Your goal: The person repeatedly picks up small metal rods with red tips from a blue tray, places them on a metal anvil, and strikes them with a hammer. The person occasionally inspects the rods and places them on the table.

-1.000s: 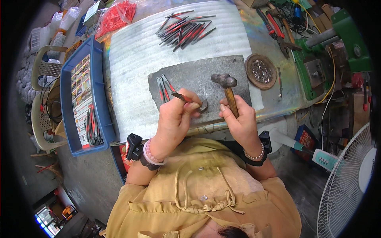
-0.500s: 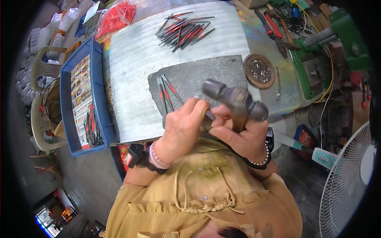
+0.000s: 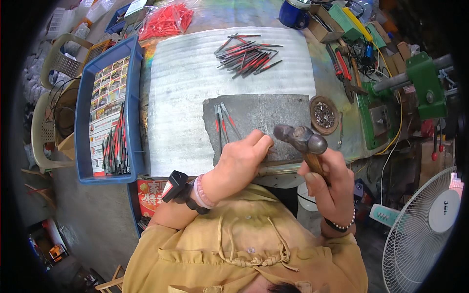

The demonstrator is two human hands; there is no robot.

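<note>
My right hand [image 3: 332, 185] grips the wooden handle of a ball-peen hammer [image 3: 300, 139]. The hammer's dark metal head is raised above the right part of a grey stone slab [image 3: 264, 112]. Low over the slab's near edge, my left hand [image 3: 242, 158] is closed with its fingers pinched together; whatever lies between them is hidden. Several slim grey-and-red strips [image 3: 222, 122] lie on the slab's left part, just beyond my left hand. A round brown dish [image 3: 311, 113] of small metal pieces stands beside the slab's right edge.
A pile of black-and-red strips [image 3: 249, 56] lies on white foam sheeting [image 3: 181, 97]. The blue tray [image 3: 137, 107] at left holds more strips. Red-handled cutters [image 3: 342, 68] and a green metal machine [image 3: 371, 117] are at right. A white fan [image 3: 415, 234] stands near right.
My right hand and the hammer have moved right, away from my left hand. My left hand stays closed and has shifted slightly right. The whole view has shifted, too.
</note>
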